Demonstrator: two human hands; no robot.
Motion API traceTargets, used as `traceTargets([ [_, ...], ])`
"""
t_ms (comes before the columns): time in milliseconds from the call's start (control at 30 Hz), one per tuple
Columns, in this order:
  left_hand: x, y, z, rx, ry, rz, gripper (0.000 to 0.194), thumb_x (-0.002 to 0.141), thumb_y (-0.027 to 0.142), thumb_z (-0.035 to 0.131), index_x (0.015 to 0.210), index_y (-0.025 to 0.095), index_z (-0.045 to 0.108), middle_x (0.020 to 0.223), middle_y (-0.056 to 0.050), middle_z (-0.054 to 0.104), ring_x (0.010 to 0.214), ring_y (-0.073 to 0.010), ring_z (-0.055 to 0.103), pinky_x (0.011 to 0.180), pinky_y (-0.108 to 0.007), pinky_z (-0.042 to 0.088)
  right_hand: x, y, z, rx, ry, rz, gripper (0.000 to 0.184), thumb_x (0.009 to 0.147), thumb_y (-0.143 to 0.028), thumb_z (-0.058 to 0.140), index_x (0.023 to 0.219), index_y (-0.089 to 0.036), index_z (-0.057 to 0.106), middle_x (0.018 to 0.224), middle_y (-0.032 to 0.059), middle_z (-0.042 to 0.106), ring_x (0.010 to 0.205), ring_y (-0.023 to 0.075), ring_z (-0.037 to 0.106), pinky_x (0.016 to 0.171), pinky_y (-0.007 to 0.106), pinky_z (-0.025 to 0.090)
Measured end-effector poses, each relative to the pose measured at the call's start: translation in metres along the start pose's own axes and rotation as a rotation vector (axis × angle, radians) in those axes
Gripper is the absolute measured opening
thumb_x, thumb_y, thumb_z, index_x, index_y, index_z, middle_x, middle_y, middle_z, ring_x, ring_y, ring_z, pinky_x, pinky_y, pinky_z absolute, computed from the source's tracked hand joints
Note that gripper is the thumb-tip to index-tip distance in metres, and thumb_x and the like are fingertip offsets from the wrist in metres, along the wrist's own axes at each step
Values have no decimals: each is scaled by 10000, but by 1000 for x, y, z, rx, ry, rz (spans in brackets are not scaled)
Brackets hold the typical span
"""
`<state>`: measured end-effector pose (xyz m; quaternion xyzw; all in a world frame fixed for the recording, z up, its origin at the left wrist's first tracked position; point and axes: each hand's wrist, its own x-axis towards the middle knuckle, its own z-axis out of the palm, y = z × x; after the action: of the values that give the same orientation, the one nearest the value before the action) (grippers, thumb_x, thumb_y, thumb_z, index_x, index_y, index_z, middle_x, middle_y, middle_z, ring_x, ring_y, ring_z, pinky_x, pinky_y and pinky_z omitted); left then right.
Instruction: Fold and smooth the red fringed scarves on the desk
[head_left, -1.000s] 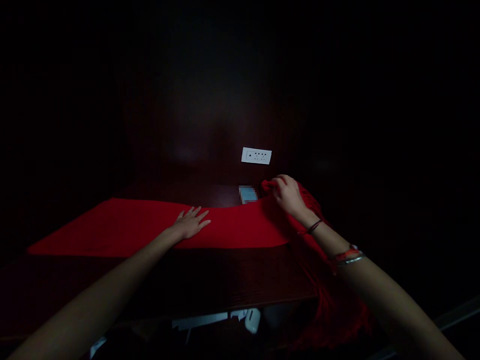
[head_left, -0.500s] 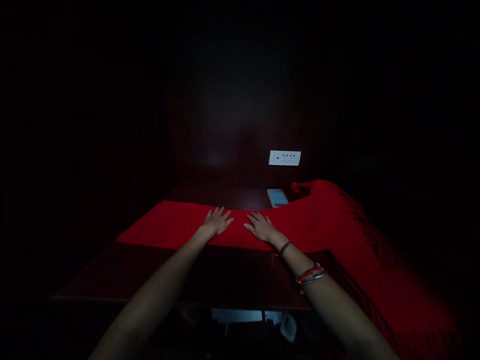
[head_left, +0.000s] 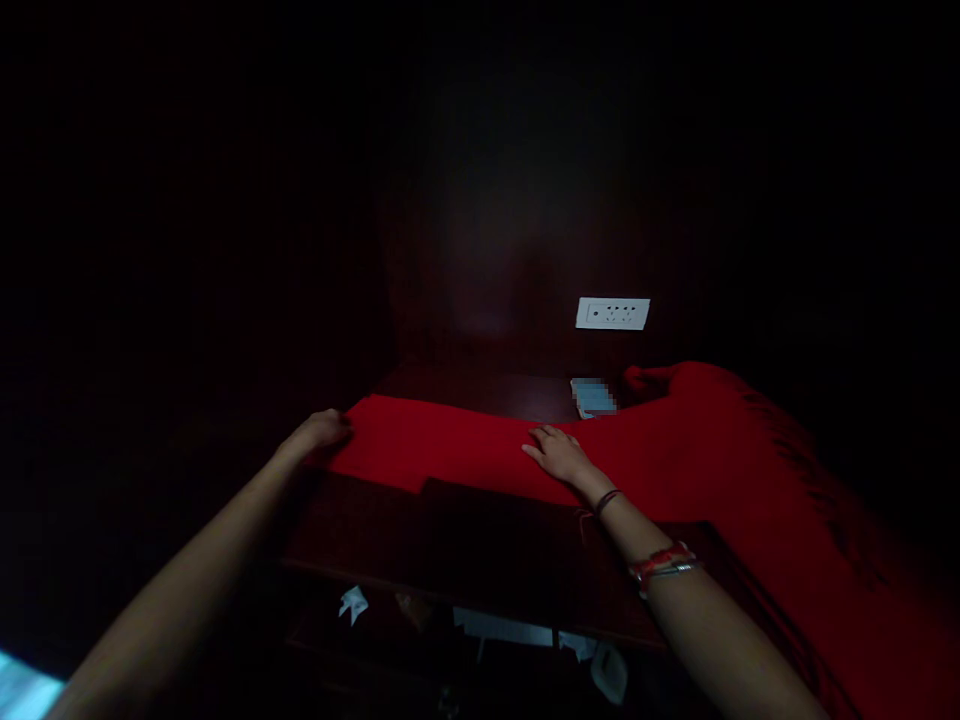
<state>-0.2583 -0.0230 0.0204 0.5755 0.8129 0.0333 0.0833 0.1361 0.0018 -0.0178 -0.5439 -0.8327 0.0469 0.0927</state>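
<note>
A long red scarf [head_left: 457, 445] with a fringed edge lies across the dark table [head_left: 480, 540] as a flat band, and its bulk spreads loosely at the right. My left hand [head_left: 322, 430] is at the band's left end, its fingers curled over the edge and closed on the cloth; the fingertips are in shadow. Palm down on the middle of the band rests my right hand [head_left: 559, 455], fingers spread and lying flat. Bracelets circle my right wrist and forearm.
A blurred light-blue object [head_left: 594, 397] lies behind the scarf. On the back wall is a white socket panel [head_left: 613, 314]. Beneath the tabletop, a shelf holds white papers [head_left: 502, 627], a crumpled white piece [head_left: 353, 604] and a pale rounded object [head_left: 609, 672]. The surroundings are very dark.
My left hand has moved left from the band's middle to its left end, and its fingers have closed there. My right hand stays flat on the scarf. The view has shifted left.
</note>
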Motion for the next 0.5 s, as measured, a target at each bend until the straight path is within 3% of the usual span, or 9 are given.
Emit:
traceTargets([
  [133,-3,-10,3,-64,73,17,327,645,165,421,907,186,615,816,-23,643,722,-163,595,589,-187,434,-1,0,0,4,51,18,521,798,-474,259,1186,-148,382,1212,132,388,1095,242,356,878,397,279],
  [267,1,-9,15,-168,167,97,449,607,102,400,1017,180,566,976,-23,604,843,-164,569,685,-184,426,-4,-3,2,38,103,-38,597,777,-545,222,1256,-193,271,1321,93,237,1206,246,166,939,448,170],
  [367,10,-14,30,-399,132,168,461,670,182,380,1118,165,486,1019,-30,585,923,-168,538,743,-216,425,-7,-7,3,57,39,-141,636,750,-605,183,1283,-258,189,1360,30,139,1232,239,60,947,487,111],
  [500,18,-19,40,-521,69,164,546,740,365,312,1217,104,364,1142,-71,501,1042,-183,458,838,-254,386,-9,-10,5,26,-117,-146,673,721,-650,127,1284,-285,184,1359,16,144,1230,258,68,944,512,66],
])
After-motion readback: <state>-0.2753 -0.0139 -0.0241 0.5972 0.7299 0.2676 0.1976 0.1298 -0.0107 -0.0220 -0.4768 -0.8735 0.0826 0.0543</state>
